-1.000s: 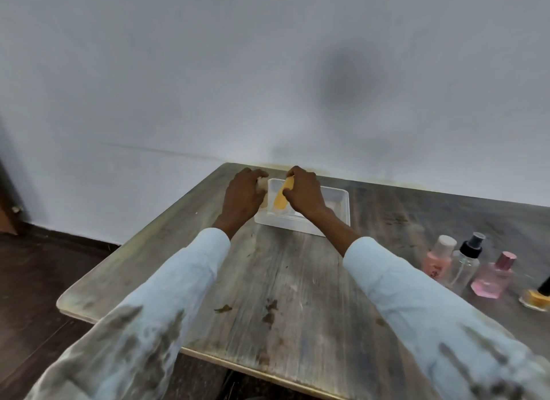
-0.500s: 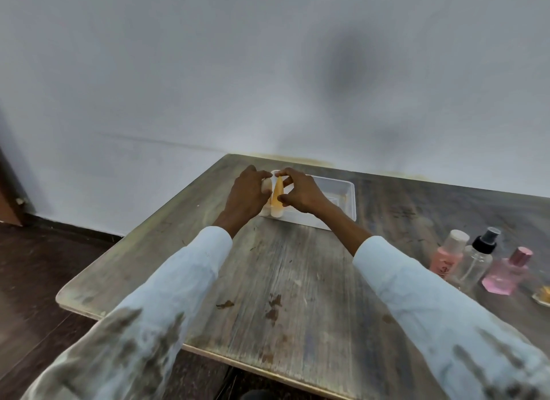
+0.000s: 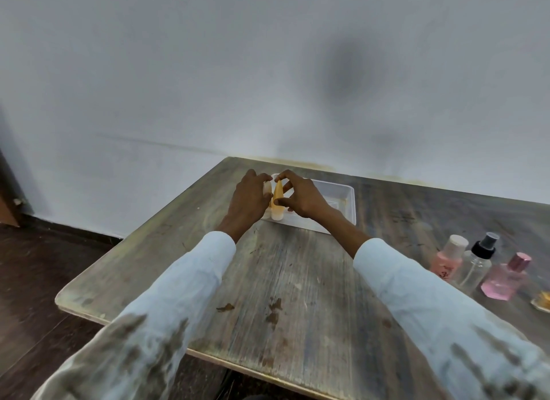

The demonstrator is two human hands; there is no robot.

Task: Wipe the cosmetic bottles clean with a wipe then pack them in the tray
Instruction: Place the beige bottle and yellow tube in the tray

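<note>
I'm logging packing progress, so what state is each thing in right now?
orange tube: upright on its cap in the tray's left end, pinched by the right hand
left hand: holds a white object
tray: otherwise empty
pink bottle: capped, on table
spray bottle: capped, on table

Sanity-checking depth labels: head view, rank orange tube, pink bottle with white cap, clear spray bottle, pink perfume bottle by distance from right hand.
1. orange tube: pinched by the right hand, at the tray's left end.
2. pink bottle with white cap: table's right side, leftmost of the group.
3. clear spray bottle: just right of it.
4. pink perfume bottle: farthest right.
</note>
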